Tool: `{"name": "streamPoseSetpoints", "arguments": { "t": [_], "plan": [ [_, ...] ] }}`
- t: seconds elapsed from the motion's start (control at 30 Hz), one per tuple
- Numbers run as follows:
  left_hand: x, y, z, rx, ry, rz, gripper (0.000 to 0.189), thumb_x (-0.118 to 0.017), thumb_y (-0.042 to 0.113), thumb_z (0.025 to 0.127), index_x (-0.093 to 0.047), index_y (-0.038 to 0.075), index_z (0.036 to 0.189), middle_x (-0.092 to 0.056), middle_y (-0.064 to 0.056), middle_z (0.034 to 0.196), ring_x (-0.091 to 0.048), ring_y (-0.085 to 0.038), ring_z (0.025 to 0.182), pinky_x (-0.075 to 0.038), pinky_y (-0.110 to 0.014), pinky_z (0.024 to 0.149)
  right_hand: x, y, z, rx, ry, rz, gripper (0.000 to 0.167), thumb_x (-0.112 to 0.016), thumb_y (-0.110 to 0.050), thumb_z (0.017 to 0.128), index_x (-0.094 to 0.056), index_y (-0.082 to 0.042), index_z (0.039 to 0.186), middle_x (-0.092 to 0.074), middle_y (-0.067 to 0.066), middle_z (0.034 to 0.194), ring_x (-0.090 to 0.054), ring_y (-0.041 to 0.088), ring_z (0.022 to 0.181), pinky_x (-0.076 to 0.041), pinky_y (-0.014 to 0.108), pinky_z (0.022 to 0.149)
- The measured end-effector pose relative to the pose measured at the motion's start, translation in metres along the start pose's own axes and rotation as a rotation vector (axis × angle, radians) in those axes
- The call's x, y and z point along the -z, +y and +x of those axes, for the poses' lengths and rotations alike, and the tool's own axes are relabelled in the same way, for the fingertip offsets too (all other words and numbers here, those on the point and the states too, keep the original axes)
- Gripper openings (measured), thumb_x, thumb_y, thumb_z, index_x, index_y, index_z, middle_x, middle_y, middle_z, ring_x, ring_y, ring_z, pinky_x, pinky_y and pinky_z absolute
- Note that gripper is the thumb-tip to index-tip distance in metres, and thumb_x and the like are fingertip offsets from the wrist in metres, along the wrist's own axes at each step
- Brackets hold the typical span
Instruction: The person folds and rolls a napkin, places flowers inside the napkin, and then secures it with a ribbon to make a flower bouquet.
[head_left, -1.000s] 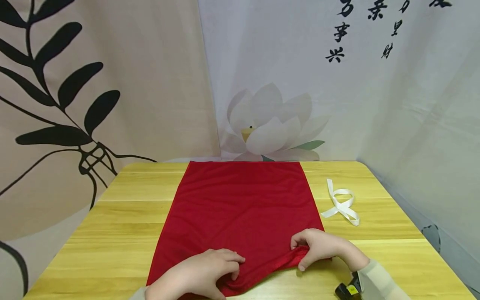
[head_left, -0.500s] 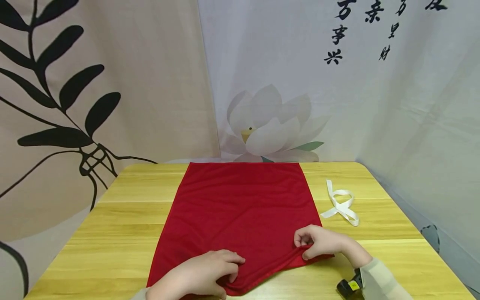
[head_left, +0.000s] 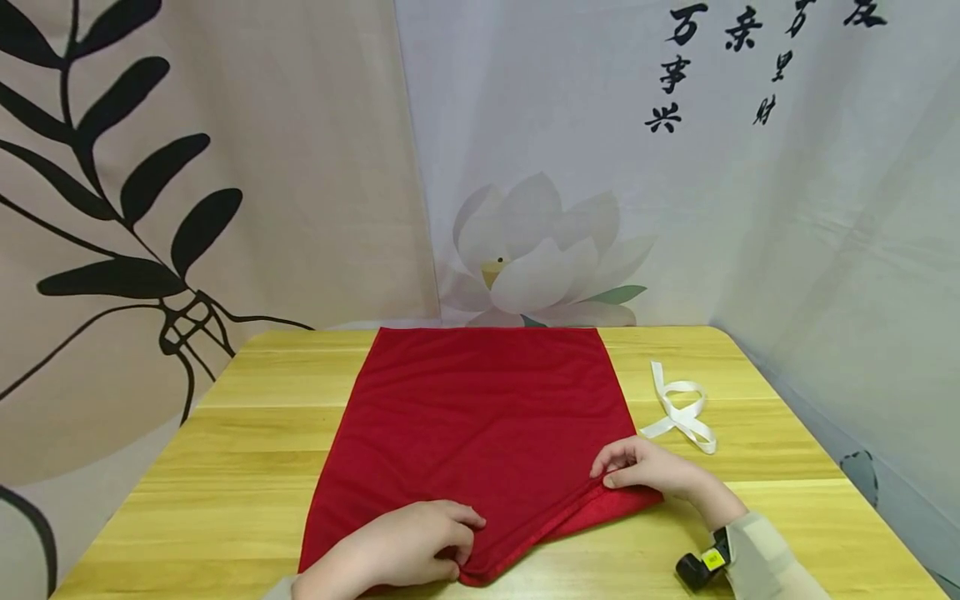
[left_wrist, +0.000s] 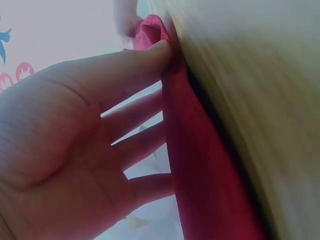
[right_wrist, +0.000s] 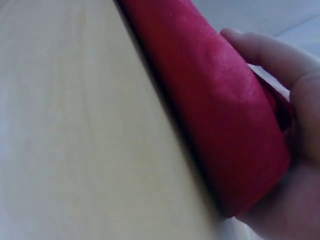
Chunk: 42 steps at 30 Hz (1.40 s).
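Note:
A red cloth (head_left: 487,417) lies spread on the wooden table, its near edge folded over at the right along a slanting line. My left hand (head_left: 412,542) is at the near edge; in the left wrist view its thumb (left_wrist: 150,55) presses the fold's edge while the fingers reach behind the cloth, pinching it. With thumb and fingertips my right hand (head_left: 660,471) pinches the folded edge near the cloth's right side. In the right wrist view the turned-up part (right_wrist: 215,100) stands beside the tabletop, partly covering the right fingers.
A looped white ribbon (head_left: 678,412) lies on the table (head_left: 247,467) right of the cloth, beyond my right hand. A small black device with a yellow label (head_left: 705,567) is strapped at the right wrist. A printed curtain (head_left: 322,167) hangs behind the table.
My right hand has moved away from me with the near edge of the cloth, so the folded part at the right has grown. The left hand stays nearly in place.

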<state>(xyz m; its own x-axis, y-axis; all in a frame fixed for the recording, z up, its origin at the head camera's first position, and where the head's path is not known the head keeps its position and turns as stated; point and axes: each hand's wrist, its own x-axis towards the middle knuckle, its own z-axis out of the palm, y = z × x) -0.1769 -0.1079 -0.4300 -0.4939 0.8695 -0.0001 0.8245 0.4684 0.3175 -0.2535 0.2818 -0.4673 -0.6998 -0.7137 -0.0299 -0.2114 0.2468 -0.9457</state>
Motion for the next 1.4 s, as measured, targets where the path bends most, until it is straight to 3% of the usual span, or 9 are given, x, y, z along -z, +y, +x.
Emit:
{"name": "streamPoseSetpoints", "arguments": {
  "t": [0.27, 0.4, 0.57, 0.7, 0.9, 1.07, 1.13, 1.27, 1.4],
  "plan": [
    [0.000, 0.003, -0.001, 0.038, 0.068, 0.051, 0.018, -0.075, 0.018, 0.083, -0.063, 0.030, 0.077, -0.052, 0.024, 0.082, -0.049, 0.005, 0.079, -0.042, -0.014, 0.071, 0.006, 0.006, -0.001, 0.051, -0.037, 0.124, 0.028, -0.061, 0.002, 0.089, -0.058, 0.015, 0.113, -0.069, -0.001, 0.105, -0.059, 0.004, 0.089, -0.047, 0.020, 0.078],
    [0.003, 0.003, -0.002, 0.083, 0.061, 0.024, 0.018, -0.074, 0.016, 0.084, -0.063, 0.030, 0.079, -0.051, 0.026, 0.077, -0.049, 0.006, 0.074, -0.043, -0.016, 0.069, 0.011, 0.009, -0.002, 0.074, -0.110, 0.152, 0.039, -0.065, 0.003, 0.085, -0.054, 0.014, 0.121, -0.064, 0.008, 0.116, -0.058, 0.009, 0.100, -0.047, 0.024, 0.085],
    [0.003, 0.001, -0.003, 0.091, 0.079, -0.052, 0.026, -0.070, 0.007, 0.085, -0.057, 0.027, 0.095, -0.055, 0.023, 0.079, -0.050, 0.006, 0.069, -0.043, -0.015, 0.066, 0.016, 0.012, -0.003, 0.075, -0.143, 0.156, 0.044, -0.065, 0.002, 0.082, -0.054, 0.009, 0.124, -0.060, 0.010, 0.121, -0.055, 0.011, 0.105, -0.044, 0.024, 0.090],
    [0.002, 0.000, -0.003, 0.053, 0.104, -0.072, 0.035, -0.069, 0.003, 0.085, -0.051, 0.027, 0.102, -0.056, 0.021, 0.080, -0.050, 0.006, 0.067, -0.042, -0.012, 0.065, 0.016, 0.015, -0.005, 0.055, -0.113, 0.235, 0.032, -0.062, 0.002, 0.084, -0.061, 0.001, 0.116, -0.064, 0.002, 0.111, -0.057, 0.009, 0.098, -0.047, 0.024, 0.083],
    [0.000, -0.006, -0.003, 0.037, 0.067, -0.120, 0.030, -0.065, 0.000, 0.086, -0.050, 0.026, 0.093, -0.051, 0.020, 0.076, -0.046, 0.004, 0.067, -0.041, -0.014, 0.064, 0.013, 0.015, -0.006, 0.009, -0.096, 0.362, 0.028, -0.056, 0.004, 0.089, -0.068, -0.008, 0.111, -0.069, -0.003, 0.096, -0.062, 0.006, 0.085, -0.051, 0.023, 0.073],
    [-0.001, -0.013, -0.002, 0.045, 0.033, -0.215, 0.026, -0.063, 0.000, 0.088, -0.053, 0.024, 0.085, -0.047, 0.019, 0.073, -0.044, 0.005, 0.067, -0.042, -0.015, 0.063, 0.011, 0.015, -0.007, -0.012, -0.026, 0.342, 0.028, -0.053, 0.003, 0.092, -0.072, -0.008, 0.109, -0.071, -0.002, 0.098, -0.061, 0.004, 0.087, -0.049, 0.020, 0.074],
    [-0.002, -0.015, -0.002, 0.061, 0.024, -0.240, 0.024, -0.063, 0.002, 0.088, -0.056, 0.024, 0.086, -0.048, 0.020, 0.072, -0.044, 0.005, 0.066, -0.043, -0.016, 0.062, 0.010, 0.015, -0.007, -0.037, 0.005, 0.351, 0.025, -0.054, 0.001, 0.093, -0.074, -0.010, 0.101, -0.071, -0.004, 0.093, -0.061, 0.003, 0.083, -0.049, 0.020, 0.071],
    [-0.003, -0.015, -0.001, 0.087, 0.006, -0.256, 0.017, -0.058, 0.010, 0.094, -0.059, 0.026, 0.089, -0.052, 0.022, 0.076, -0.047, 0.006, 0.067, -0.044, -0.017, 0.064, 0.009, 0.016, -0.007, -0.092, 0.034, 0.422, 0.026, -0.053, -0.001, 0.094, -0.072, -0.016, 0.085, -0.070, -0.005, 0.079, -0.064, 0.005, 0.072, -0.051, 0.022, 0.064],
    [-0.003, -0.011, 0.001, 0.107, -0.001, -0.242, 0.011, -0.058, 0.033, 0.097, -0.061, 0.029, 0.087, -0.052, 0.024, 0.073, -0.047, 0.007, 0.064, -0.043, -0.016, 0.061, 0.008, 0.017, -0.007, -0.101, 0.047, 0.446, 0.029, -0.052, 0.000, 0.094, -0.070, -0.018, 0.080, -0.070, -0.005, 0.076, -0.065, 0.006, 0.069, -0.052, 0.023, 0.062]
  ]
}}
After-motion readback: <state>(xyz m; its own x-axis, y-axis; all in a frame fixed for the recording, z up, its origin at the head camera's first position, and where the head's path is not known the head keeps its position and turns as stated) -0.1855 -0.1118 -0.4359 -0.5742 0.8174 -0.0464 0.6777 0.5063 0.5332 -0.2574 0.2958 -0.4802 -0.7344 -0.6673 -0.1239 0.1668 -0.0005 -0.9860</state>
